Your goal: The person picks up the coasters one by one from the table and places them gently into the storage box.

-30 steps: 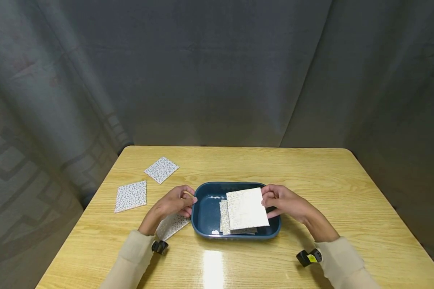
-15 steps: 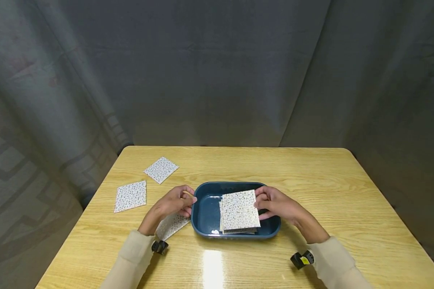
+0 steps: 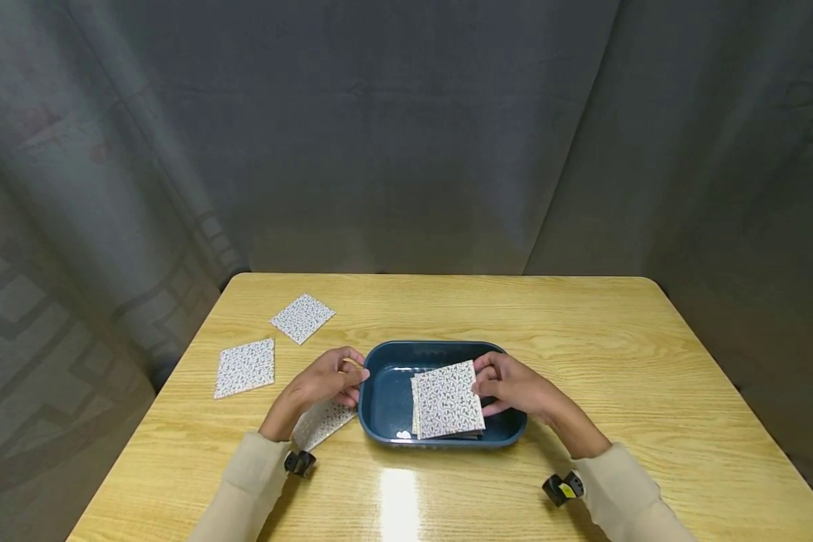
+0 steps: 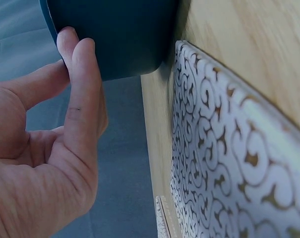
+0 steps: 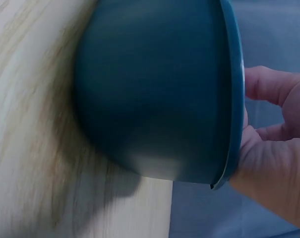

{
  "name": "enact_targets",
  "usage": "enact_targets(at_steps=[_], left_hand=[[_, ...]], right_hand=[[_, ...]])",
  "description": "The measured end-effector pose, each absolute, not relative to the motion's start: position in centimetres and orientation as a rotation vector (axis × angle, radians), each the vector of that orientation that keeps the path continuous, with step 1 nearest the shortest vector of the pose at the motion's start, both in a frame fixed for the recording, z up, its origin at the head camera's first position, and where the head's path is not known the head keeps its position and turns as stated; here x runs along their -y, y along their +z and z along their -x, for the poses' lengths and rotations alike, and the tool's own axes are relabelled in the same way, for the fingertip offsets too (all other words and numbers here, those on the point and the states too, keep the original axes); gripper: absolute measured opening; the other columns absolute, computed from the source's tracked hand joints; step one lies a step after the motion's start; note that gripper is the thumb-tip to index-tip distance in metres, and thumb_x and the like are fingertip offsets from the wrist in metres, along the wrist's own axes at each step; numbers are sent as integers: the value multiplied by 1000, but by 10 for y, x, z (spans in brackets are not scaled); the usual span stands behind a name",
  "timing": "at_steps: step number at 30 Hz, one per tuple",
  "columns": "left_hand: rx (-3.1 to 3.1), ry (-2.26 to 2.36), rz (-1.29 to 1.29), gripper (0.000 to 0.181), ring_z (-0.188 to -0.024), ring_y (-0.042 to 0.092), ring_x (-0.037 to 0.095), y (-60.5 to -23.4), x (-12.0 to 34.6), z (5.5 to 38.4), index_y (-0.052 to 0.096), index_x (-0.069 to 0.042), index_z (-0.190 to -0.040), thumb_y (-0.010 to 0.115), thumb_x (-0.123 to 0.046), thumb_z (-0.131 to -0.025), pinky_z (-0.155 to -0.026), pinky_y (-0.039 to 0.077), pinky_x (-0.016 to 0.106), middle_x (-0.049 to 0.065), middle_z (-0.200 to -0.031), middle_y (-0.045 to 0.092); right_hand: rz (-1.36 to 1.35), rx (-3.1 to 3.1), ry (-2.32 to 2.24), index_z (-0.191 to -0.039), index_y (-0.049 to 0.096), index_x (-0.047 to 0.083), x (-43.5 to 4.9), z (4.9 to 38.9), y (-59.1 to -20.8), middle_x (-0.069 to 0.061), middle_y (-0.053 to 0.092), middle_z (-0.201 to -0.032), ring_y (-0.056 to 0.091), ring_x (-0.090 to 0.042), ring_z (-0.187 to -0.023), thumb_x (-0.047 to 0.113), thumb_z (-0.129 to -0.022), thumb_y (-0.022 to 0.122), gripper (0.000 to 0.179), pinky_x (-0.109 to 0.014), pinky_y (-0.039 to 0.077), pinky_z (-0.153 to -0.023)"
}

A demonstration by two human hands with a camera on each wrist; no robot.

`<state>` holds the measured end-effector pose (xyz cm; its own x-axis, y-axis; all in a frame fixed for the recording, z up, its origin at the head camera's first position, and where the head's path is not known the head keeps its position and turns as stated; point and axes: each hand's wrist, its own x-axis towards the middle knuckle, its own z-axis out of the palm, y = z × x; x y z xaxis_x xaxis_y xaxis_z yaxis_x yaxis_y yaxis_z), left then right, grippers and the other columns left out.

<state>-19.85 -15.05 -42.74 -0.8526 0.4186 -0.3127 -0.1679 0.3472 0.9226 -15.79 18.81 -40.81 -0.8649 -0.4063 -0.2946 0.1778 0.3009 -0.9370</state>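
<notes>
Seemingly partway: your right hand [image 3: 513, 387] pinches a white scroll-patterned square tile [image 3: 449, 399] over stacked tiles [image 3: 415, 408] in an oblong blue plastic tub [image 3: 388, 388] pinched by your left hand [image 3: 327, 379]; three tiles [image 3: 245, 368] lie outside

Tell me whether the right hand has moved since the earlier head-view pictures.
Yes: the right hand has shifted left, farther in over the blue container, which has stayed put on the table.

1. A curtained-off tabletop recording spot; the room's wider kind is unclear.
2. Dark grey fabric curtains [image 3: 393, 135] hang far, left and right.
3. Between them, a yellow wood-grained table [image 3: 616, 339].
4. Small black wrist-worn cameras [image 3: 299, 463].
</notes>
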Motion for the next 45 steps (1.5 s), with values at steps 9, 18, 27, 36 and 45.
enact_targets(at_steps=[9, 18, 27, 36, 45], left_hand=[[-2105, 1529, -221, 25, -57, 63, 14, -427, 151, 199, 48, 6, -119, 58, -7, -99, -58, 60, 31, 8, -76, 59], [-2099, 1538, -229, 26, -58, 63, 14, -427, 151, 199, 47, 6, -120, 58, -6, -100, -58, 60, 31, 8, -76, 59], [-2098, 1535, -236, 26, -57, 63, 14, -428, 152, 199, 47, 6, -120, 58, -7, -100, -57, 60, 30, 8, -75, 60], [-2096, 1534, -227, 26, -57, 63, 14, -428, 152, 199, 48, 7, -120, 58, -6, -99, -57, 60, 30, 8, -75, 60], [-2098, 1535, -237, 27, -57, 62, 13, -424, 151, 198, 47, 8, -120, 58, -6, -99, -59, 60, 32, 9, -76, 60]], right_hand=[[174, -2230, -1546, -126, 41, -15, -187, 154, -403, -19, 63, -99, 66, -22, -87, -1, -97, 53, 34, -40, 62, -72], [176, -2257, -1506, -129, 38, -17, -196, 150, -397, -23, 64, -102, 69, -29, -89, 3, -100, 53, 38, -42, 62, -72], [182, -2307, -1506, -130, 38, -15, -206, 150, -376, -27, 64, -109, 68, -34, -95, 5, -102, 50, 36, -41, 62, -76], [167, -2345, -1532, -130, 40, -14, -220, 150, -364, -27, 63, -112, 67, -33, -97, 7, -100, 54, 38, -42, 62, -77], [148, -2382, -1543, -129, 42, -14, -232, 151, -369, -27, 64, -112, 68, -32, -98, 9, -101, 52, 37, -45, 61, -79]])
